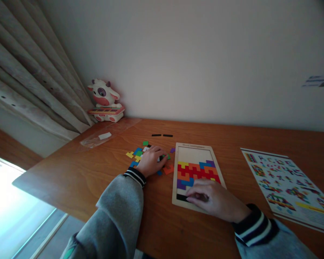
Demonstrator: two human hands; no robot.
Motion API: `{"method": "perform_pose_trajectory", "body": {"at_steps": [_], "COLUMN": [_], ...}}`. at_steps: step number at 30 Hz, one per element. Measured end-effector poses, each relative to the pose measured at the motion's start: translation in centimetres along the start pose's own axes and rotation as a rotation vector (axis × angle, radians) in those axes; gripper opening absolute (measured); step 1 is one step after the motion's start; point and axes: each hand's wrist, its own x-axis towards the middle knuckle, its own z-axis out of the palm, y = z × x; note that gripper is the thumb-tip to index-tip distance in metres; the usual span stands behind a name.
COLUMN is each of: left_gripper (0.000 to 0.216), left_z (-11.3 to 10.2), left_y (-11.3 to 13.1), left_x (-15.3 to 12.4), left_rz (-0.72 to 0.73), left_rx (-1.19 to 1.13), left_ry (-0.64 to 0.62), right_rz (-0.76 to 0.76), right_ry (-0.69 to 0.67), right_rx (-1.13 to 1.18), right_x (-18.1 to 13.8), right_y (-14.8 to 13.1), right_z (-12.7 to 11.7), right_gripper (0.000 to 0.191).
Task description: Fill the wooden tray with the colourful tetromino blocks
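Note:
A wooden tray puzzle (175, 192) lies on the desk, its middle rows filled with red, orange, yellow, blue and purple block pieces. My right hand (213, 199) rests over its near end with fingers curled into a pinch; what they hold, if anything, is hidden. Just beside the fingertips, a black piece (181, 197) lies in the tray's near left corner. Left of the tray, my left hand (152, 160) is over a spread of loose pieces, fingers stretched out and apart. Around it are a yellow piece (130, 154), a green piece (145, 143) and an orange piece (168, 169).
Two black strips (162, 135) lie behind the pieces. A clear plastic bag (93, 140) lies at the back left, below a toy cow with a keyboard (106, 102). A printed pattern sheet (283, 187) is on the right. Curtains (40, 68) hang at left.

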Motion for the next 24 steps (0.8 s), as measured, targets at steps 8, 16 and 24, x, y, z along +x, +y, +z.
{"method": "perform_pose_trajectory", "body": {"at_steps": [8, 16, 24], "left_gripper": [0.021, 0.026, 0.039], "left_z": [0.9, 1.0, 1.0], "left_y": [-1.8, -0.9, -0.4], "left_x": [-0.1, 0.0, 0.1], "left_rz": [-0.107, 0.089, 0.157], "left_rx": [0.054, -0.095, -0.099], "left_ry": [-0.030, -0.058, -0.168], "right_rz": [-0.110, -0.185, -0.212], "right_ry": [0.197, 0.312, 0.426], "right_rx": [-0.101, -0.207, -0.270], "right_x": [0.1, 0.1, 0.3], "right_y": [-0.3, 0.4, -0.1], "right_z": [-0.3, 0.1, 0.2], "right_gripper": [0.021, 0.017, 0.016]}}
